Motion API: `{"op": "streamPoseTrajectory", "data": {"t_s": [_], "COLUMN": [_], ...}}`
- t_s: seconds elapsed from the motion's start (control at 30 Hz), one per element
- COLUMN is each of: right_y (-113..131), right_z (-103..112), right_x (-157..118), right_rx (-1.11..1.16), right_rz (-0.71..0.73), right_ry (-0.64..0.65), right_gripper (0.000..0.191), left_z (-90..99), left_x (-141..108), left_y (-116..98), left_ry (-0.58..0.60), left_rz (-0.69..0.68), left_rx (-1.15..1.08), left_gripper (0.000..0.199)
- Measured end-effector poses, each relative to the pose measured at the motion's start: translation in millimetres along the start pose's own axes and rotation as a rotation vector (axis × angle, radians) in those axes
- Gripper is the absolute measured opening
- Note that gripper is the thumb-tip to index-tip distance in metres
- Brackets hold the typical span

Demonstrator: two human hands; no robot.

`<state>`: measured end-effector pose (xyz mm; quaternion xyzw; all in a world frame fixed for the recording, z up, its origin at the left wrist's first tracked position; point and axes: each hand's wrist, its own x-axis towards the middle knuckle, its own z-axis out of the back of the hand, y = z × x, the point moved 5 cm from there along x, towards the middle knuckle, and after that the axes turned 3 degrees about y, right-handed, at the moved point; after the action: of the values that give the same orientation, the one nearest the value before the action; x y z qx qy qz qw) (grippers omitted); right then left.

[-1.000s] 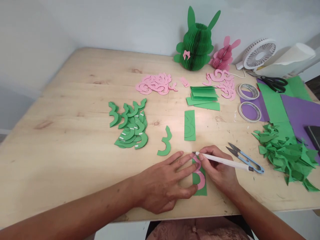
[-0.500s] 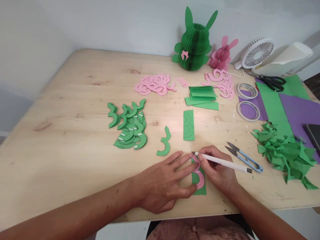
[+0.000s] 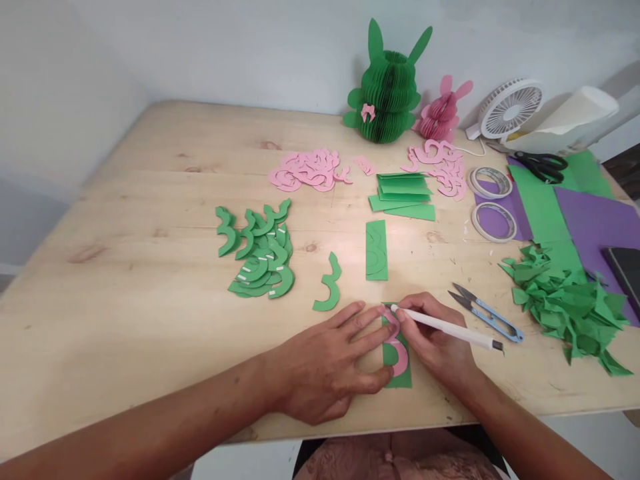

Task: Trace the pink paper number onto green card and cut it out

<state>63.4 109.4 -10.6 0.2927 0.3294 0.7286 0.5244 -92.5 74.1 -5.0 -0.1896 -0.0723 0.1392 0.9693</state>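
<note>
My left hand [image 3: 325, 370] lies with fingers spread, its fingertips pressing a pink curved paper template [image 3: 401, 360] onto a green paper strip [image 3: 400, 381] near the front edge. My right hand [image 3: 443, 340] grips a white pen [image 3: 450, 327], its tip at the top of the template. Just beyond is another green strip [image 3: 377, 250] with curved outlines drawn on it. A single green curved cutout [image 3: 329, 287] lies above my left fingers. To the right of my right hand rest blue-handled thread snips [image 3: 487, 313].
Green cutouts [image 3: 263, 263] are heaped at left, pink cutouts [image 3: 307, 170] behind. Folded green strips [image 3: 403, 197], tape rolls [image 3: 494, 221], black scissors [image 3: 543, 167] and green scraps [image 3: 575, 307] lie right. A green paper rabbit [image 3: 387, 97], a pink one [image 3: 440, 113] and a fan [image 3: 513, 110] stand behind.
The whole view has shifted slightly. Both hands keep almost the same place on the strip, with the pen tip still near the template's top end.
</note>
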Motion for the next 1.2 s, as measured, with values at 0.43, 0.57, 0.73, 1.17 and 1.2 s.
{"op": "streamPoseTrajectory", "data": {"t_s": [0.43,0.57,0.73,1.17,1.2], "right_y": [-1,-1,1,1,1], "right_z": [3,3,4,4,5], "right_x": [-3,-4,-5,-8,-9], "right_rx": [-0.005,-0.014,-0.037,-0.025,-0.036], "right_rz": [0.004,-0.006,0.008,0.005,0.005], "right_ry": [-0.007,-0.015,-0.018,-0.018,-0.018], "right_gripper": [0.006,0.007,0.007,0.005,0.005], "left_z": [-5.7,-6.5,-8.8,-9.9,-9.5], "left_x": [0,0,0,1,1], "left_y": [1,0,-1,-1,-1], "left_ry": [0.028,0.025,-0.014,-0.014,-0.018], "left_rz": [0.028,0.023,0.056,0.052,0.051], "left_rx": [-0.019,-0.027,-0.022,-0.006,-0.008], "left_gripper": [0.058,0.058,0.059,0.058,0.058]}}
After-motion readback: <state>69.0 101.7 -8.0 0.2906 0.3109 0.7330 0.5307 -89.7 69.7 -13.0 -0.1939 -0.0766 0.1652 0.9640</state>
